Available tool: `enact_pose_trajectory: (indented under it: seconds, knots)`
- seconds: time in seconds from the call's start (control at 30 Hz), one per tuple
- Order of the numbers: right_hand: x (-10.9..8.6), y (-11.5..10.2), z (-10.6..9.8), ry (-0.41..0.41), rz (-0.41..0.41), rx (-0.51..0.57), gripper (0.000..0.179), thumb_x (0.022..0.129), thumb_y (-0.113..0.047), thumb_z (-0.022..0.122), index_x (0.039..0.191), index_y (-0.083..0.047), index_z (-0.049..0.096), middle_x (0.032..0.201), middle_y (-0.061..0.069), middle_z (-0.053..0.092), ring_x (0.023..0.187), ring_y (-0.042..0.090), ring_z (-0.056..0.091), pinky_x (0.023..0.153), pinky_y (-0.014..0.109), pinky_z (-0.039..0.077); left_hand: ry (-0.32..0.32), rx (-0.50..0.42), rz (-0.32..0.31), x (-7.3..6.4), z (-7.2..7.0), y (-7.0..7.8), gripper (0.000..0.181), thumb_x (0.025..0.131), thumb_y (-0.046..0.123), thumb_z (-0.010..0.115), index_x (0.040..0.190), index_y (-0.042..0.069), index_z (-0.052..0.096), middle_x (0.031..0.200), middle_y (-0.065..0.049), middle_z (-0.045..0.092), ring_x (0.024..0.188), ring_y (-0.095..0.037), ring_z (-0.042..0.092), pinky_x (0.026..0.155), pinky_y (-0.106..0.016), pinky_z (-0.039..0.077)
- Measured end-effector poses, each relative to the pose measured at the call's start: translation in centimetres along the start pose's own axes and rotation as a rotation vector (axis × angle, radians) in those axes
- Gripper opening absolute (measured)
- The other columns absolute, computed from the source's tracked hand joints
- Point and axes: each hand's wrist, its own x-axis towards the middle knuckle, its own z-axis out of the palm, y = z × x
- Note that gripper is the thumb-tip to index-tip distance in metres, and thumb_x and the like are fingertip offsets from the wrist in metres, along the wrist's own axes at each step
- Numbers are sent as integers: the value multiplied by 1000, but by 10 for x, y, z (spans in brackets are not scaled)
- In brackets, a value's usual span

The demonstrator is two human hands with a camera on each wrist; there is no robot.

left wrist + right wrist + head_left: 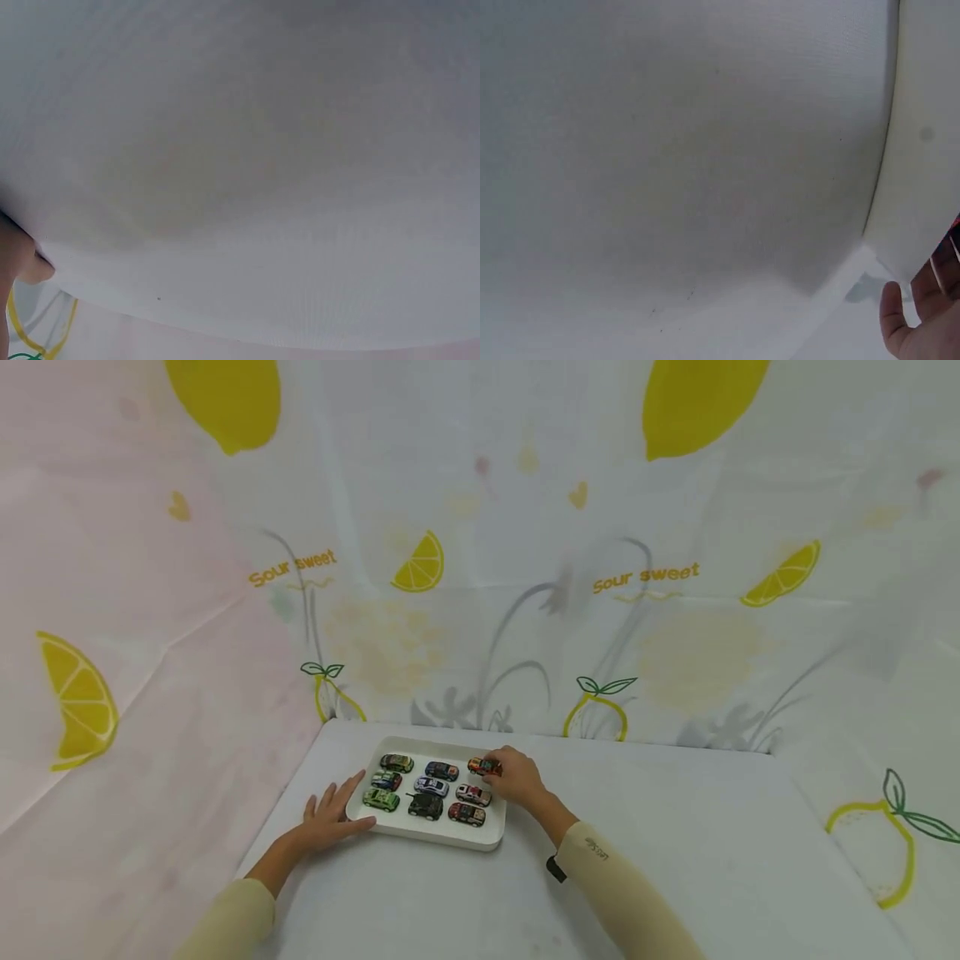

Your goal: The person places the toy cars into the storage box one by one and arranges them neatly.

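Note:
A shallow white tray (427, 837) holds several small toy cars in three rough columns. My right hand (519, 778) reaches over the tray's right rim, its fingertips gripping a red-orange toy car (478, 766) at the back right corner. In the right wrist view, the fingers and thumb of this hand (930, 319) appear at the lower right beside the tray. Fingers spread, my left hand (327, 825) rests by the tray's left edge, thumb at the front left corner. Nearest to it is a bright green toy car (381, 799). The left wrist view catches only part of the left hand (19, 259).
A black tank-like toy (426, 807) is at the front middle, with a white-and-blue car (431, 787) behind it. Near the right hand are a white-and-red car (474, 794) and a dark red car (467, 814). A lemon-print sheet (480, 635) rises behind the white table (660, 843).

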Motion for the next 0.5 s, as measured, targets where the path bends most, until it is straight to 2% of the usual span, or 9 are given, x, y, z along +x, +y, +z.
enact_pose_trajectory:
  seconds: [0.2,0.5]
  knots:
    - [4,-3,10,11,43,-66,35,88,-26,75,121,-15,71,109,6,69,93,21,67,79,41,50,-3,-14,2,-2,-3,5,99,89,57,63,160,20,6,165,-21,6,147,-53,-9,110,-70,-17]
    - [5,-5,15,-5,24,-70,33,90,-28,73,121,-16,71,111,8,69,97,23,67,83,44,51,2,1,-21,-3,-2,3,100,88,59,63,160,18,6,165,-22,7,147,-54,-8,110,-70,-17]
